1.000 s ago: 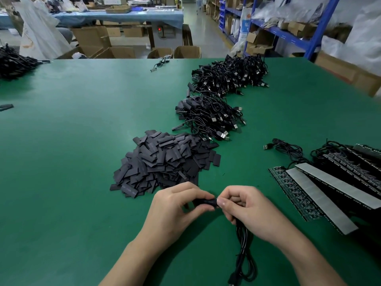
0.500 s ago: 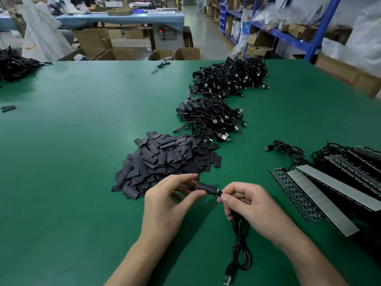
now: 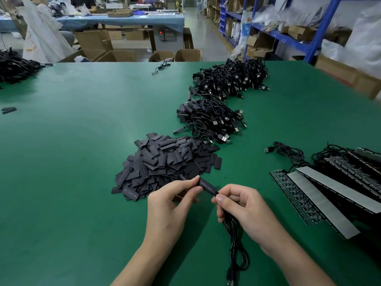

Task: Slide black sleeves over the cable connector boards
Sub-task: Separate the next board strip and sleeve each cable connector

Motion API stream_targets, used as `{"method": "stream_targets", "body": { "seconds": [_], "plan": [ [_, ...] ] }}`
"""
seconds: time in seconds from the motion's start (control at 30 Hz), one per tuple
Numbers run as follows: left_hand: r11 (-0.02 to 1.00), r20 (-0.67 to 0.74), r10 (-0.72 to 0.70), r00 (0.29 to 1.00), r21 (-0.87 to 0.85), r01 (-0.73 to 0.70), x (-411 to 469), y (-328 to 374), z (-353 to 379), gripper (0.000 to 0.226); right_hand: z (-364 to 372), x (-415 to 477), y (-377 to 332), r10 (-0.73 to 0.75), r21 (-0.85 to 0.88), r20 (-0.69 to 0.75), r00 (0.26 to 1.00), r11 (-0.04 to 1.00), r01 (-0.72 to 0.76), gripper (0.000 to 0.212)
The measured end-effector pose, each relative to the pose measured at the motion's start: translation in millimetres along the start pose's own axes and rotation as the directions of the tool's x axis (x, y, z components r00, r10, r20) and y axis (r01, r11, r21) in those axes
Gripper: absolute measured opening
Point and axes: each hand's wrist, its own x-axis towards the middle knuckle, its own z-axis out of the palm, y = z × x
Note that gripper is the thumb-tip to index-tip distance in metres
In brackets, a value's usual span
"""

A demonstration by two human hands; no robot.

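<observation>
On the green table, the heap of loose sleeves lies just beyond my left hand, which pinches one sleeve by its far end. It looks light, thin and floppy, so I'd grip its edges rather than flatten it. My right hand pinches the cable at the sleeve's mouth; I can't see the board.

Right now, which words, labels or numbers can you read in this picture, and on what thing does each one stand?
No text is readable here.
black sleeve pinched by the left hand, right hand on its cable: pale print, too blurred.
sleeve pile, front piece: pale marks, too small.
blue and white item by the shelves: blurred.
</observation>
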Motion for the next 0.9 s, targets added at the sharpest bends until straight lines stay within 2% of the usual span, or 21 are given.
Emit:
{"method": "stream_targets", "body": {
  "seconds": [0.23, 0.37, 0.43, 0.5, 0.53, 0.6, 0.7, 0.8, 0.9],
  "plan": [
    [0.992, 0.021, -0.078, 0.997, -0.1, 0.08, 0.3, 0.2, 1.0, 0.021, 0.3, -0.1, -0.9, 0.0, -0.005, -0.008, 1.0, 1.0, -0.001, 0.014],
    [0.942, 0.049, -0.186, 0.981, -0.274, 0.193, 2.8, 1.3, 1.5, 0.018, -1.2, -0.2, 0.7, 0.013, -0.087, 0.031, 0.999, 0.996, -0.01, 0.015],
    [0.917, 0.058, -0.218, 0.974, -0.329, 0.225, 4.4, 2.4, 1.2, 0.018, -2.3, -1.3, -0.7, -0.001, -0.218, 0.044, 0.999, 0.976, 0.01, 0.011],
    [0.896, 0.045, -0.237, 0.97, -0.377, 0.236, 5.7, 2.9, 0.2, 0.017, -5.1, -2.5, -1.4, -0.076, -0.456, 0.023, 0.997, 0.887, 0.078, 0.034],
    [0.882, 0.032, -0.25, 0.968, -0.406, 0.241, 6.4, 2.7, -0.4, 0.017, -5.7, -2.9, -1.8, -0.111, -0.555, 0.028, 0.993, 0.825, 0.108, 0.038],
    [0.857, 0.005, -0.274, 0.962, -0.453, 0.246, 7.6, 2.4, -1.8, 0.017, -4.1, -4.0, -1.5, -0.118, -0.644, 0.056, 0.991, 0.754, 0.127, 0.031],
    [0.856, 0.004, -0.274, 0.962, -0.454, 0.246, 8.7, 1.0, -0.9, 0.018, -2.1, -4.6, 2.7, -0.141, -0.662, 0.046, 0.989, 0.737, 0.135, 0.012],
    [0.873, 0.021, -0.249, 0.968, -0.428, 0.234, 8.7, 1.7, 0.1, 0.025, -1.6, -4.9, -1.1, -0.141, -0.578, -0.033, 0.99, 0.81, 0.096, 0.012],
    [0.909, 0.056, -0.203, 0.978, -0.361, 0.209, 8.5, 2.5, -2.1, 0.017, -3.9, 1.8, -17.2, -0.16, -0.462, -0.162, 0.974, 0.884, 0.069, 0.016]
  ]
}}
